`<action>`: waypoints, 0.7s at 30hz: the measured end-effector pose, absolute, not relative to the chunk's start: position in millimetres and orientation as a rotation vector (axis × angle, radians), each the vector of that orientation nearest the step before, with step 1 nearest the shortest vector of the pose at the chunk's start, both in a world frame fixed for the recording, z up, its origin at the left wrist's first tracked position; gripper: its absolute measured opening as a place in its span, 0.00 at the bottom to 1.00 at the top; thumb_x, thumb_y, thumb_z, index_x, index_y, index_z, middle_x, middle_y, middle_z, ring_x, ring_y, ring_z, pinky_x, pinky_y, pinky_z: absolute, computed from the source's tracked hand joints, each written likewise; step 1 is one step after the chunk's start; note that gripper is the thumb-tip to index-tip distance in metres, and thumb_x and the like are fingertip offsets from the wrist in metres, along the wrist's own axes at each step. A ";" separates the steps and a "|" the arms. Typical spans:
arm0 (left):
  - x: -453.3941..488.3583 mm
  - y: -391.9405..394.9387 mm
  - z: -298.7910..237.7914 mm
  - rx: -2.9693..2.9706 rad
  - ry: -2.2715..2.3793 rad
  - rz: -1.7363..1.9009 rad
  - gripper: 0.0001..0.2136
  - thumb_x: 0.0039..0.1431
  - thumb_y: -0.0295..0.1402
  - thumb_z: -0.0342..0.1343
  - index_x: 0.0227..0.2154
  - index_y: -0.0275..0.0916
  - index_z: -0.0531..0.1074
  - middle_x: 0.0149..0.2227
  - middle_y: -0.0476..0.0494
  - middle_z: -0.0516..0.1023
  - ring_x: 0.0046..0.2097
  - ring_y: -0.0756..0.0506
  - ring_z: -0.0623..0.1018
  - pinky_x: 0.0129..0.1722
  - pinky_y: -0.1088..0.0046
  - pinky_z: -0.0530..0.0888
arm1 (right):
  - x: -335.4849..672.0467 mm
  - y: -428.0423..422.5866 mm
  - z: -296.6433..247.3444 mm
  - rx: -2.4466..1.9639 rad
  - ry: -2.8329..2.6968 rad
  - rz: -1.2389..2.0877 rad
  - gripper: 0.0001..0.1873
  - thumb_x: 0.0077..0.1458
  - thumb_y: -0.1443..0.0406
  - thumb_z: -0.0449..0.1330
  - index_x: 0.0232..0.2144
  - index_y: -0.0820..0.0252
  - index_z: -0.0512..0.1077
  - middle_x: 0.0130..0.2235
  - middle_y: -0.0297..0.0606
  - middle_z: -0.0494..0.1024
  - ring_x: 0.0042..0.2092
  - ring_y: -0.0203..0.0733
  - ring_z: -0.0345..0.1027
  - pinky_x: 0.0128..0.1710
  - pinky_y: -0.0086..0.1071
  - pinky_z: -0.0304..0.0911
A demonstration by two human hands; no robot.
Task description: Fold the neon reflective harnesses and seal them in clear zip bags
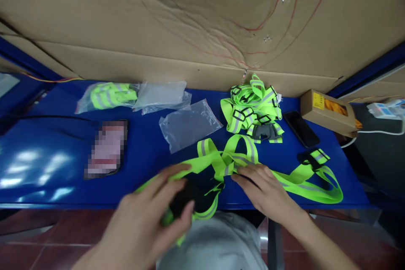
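Observation:
A neon-yellow reflective strap with a grey stripe lies looped across the front of the table. My left hand, slightly blurred, is closed around one part of this strap. A dark piece, too blurred to identify, shows between its thumb and fingers. My right hand presses its closed fingertips onto the strap near the middle of the loops. From there one end of the strap runs right and curls round to a black buckle.
A pile of similar straps sits at the back. Clear plastic bags and a bagged strap lie left of it. A phone rests at left, a dark phone at right beside a cardboard box. Cardboard panels the back wall.

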State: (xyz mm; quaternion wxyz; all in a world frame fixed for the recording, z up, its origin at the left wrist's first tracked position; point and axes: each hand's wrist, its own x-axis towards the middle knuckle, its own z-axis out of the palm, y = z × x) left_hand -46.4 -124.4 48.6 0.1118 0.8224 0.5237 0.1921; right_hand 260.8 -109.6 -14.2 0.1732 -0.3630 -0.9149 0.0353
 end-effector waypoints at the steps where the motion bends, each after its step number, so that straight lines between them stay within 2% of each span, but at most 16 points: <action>1: -39.7 -132.2 44.3 2.440 1.402 0.496 0.08 0.65 0.38 0.55 0.44 0.44 0.73 0.58 0.42 0.79 0.45 0.42 0.86 0.35 0.68 0.85 | 259.2 -108.0 -17.0 -1.071 -2.583 0.110 0.19 0.70 0.72 0.54 0.60 0.59 0.69 0.56 0.44 0.78 0.57 0.49 0.70 0.56 0.43 0.64; 3: -24.7 -144.1 32.9 2.487 1.275 0.323 0.08 0.60 0.35 0.58 0.42 0.44 0.75 0.60 0.41 0.78 0.39 0.40 0.87 0.29 0.66 0.85 | 258.8 -102.0 -21.2 -1.184 -2.538 0.092 0.19 0.71 0.69 0.55 0.62 0.61 0.68 0.58 0.47 0.77 0.58 0.51 0.70 0.57 0.45 0.64; 5: -10.1 -150.2 19.2 2.497 1.328 0.187 0.10 0.56 0.32 0.59 0.42 0.42 0.77 0.64 0.36 0.74 0.29 0.41 0.85 0.21 0.65 0.82 | 258.5 -95.7 -23.8 -1.294 -2.498 0.050 0.22 0.71 0.64 0.56 0.64 0.62 0.65 0.60 0.51 0.75 0.57 0.54 0.71 0.55 0.47 0.64; 7: 0.8 -153.5 6.1 2.498 1.400 0.134 0.11 0.56 0.31 0.59 0.42 0.41 0.78 0.65 0.33 0.73 0.24 0.41 0.83 0.18 0.64 0.80 | 256.7 -91.7 -25.6 -1.372 -2.471 0.020 0.24 0.71 0.61 0.57 0.65 0.63 0.63 0.59 0.52 0.76 0.56 0.55 0.72 0.53 0.47 0.65; 9: 6.8 -158.2 -3.7 2.503 1.396 0.167 0.11 0.56 0.31 0.59 0.43 0.41 0.78 0.62 0.33 0.76 0.27 0.40 0.84 0.20 0.63 0.81 | 254.3 -90.4 -26.9 -1.412 -2.450 0.037 0.22 0.70 0.60 0.58 0.62 0.62 0.66 0.55 0.50 0.78 0.55 0.56 0.74 0.51 0.48 0.65; 11: 9.0 -166.0 -9.2 2.495 1.349 0.240 0.12 0.56 0.31 0.58 0.43 0.41 0.77 0.60 0.34 0.78 0.30 0.38 0.86 0.21 0.63 0.82 | 252.7 -90.8 -27.6 -1.422 -2.422 0.109 0.15 0.69 0.60 0.59 0.55 0.60 0.69 0.49 0.46 0.81 0.50 0.55 0.75 0.49 0.47 0.65; 15: 9.2 -182.6 -9.7 2.422 1.309 0.369 0.14 0.56 0.33 0.56 0.46 0.42 0.75 0.62 0.35 0.76 0.36 0.38 0.87 0.22 0.67 0.82 | 253.1 -93.0 -29.6 -1.387 -2.318 0.237 0.03 0.69 0.65 0.58 0.44 0.57 0.68 0.40 0.40 0.81 0.41 0.49 0.77 0.44 0.43 0.66; 18: 10.8 -187.0 -8.0 2.302 1.315 0.411 0.14 0.58 0.34 0.56 0.47 0.45 0.75 0.63 0.37 0.75 0.43 0.37 0.87 0.24 0.68 0.82 | 254.5 -96.2 -33.2 -1.344 -2.245 0.242 0.02 0.67 0.68 0.57 0.41 0.57 0.65 0.37 0.37 0.79 0.37 0.45 0.76 0.38 0.37 0.67; 21: 17.6 -186.5 -8.4 2.238 1.350 0.341 0.16 0.61 0.36 0.57 0.51 0.48 0.75 0.64 0.37 0.74 0.42 0.38 0.87 0.27 0.66 0.83 | 255.1 -100.7 -36.5 -1.326 -2.207 0.198 0.04 0.65 0.68 0.56 0.39 0.56 0.63 0.33 0.34 0.76 0.31 0.42 0.73 0.32 0.34 0.65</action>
